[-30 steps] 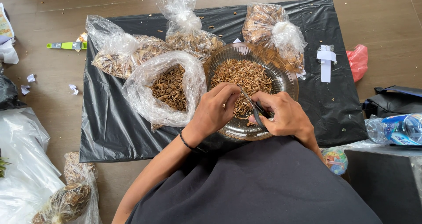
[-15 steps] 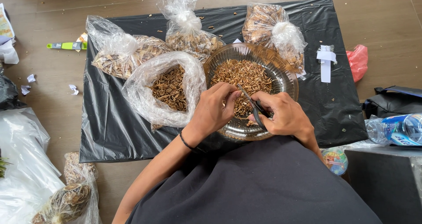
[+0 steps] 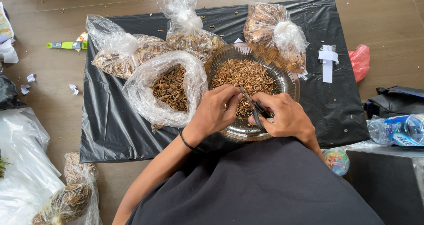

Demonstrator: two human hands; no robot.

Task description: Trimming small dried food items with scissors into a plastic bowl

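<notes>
A clear glass bowl (image 3: 282,66) of brown dried pieces (image 3: 240,75) rests on a black plastic sheet (image 3: 115,132) laid on the floor. Over the bowl's near side, my right hand (image 3: 282,117) grips small black scissors (image 3: 251,108), blades pointing up-left. My left hand (image 3: 216,110) pinches a small dried piece at the blades, fingers closed on it. An open clear bag (image 3: 145,101) of darker dried pieces lies just left of the bowl.
Three tied clear bags (image 3: 119,53) (image 3: 187,26) (image 3: 276,28) of dried material lie behind the bowl. A green-handled tool (image 3: 66,45) and paper scraps lie far left. White paper (image 3: 327,61), a red bag (image 3: 360,61), a plastic bottle (image 3: 397,130) and a dark bag (image 3: 393,101) are right.
Both hands stay over the bowl's near side; only slight shifts of fingers and scissors show.
</notes>
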